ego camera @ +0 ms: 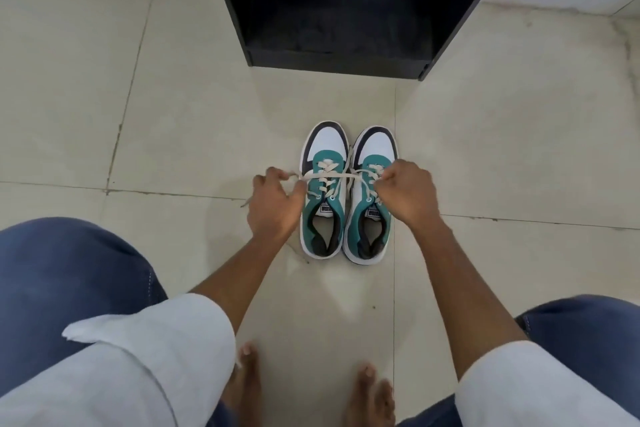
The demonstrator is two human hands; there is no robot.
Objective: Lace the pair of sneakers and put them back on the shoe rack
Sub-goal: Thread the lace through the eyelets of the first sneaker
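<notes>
Two teal, white and dark sneakers stand side by side on the floor, toes pointing away from me: the left sneaker [323, 191] and the right sneaker [370, 198]. Both carry cream laces. My left hand [275, 204] sits just left of the pair, pinching one lace end [325, 177] that runs taut across the left sneaker. My right hand [407, 191] rests over the right sneaker's outer side, closed on the other lace end. The black shoe rack [346, 10] stands beyond the toes, its lower shelf dark and open.
Pale floor tiles [173, 114] surround the shoes. My knees in blue trousers and rolled white sleeves fill the lower corners. My bare feet [367, 392] are near the bottom edge. A white wall base runs at the upper right.
</notes>
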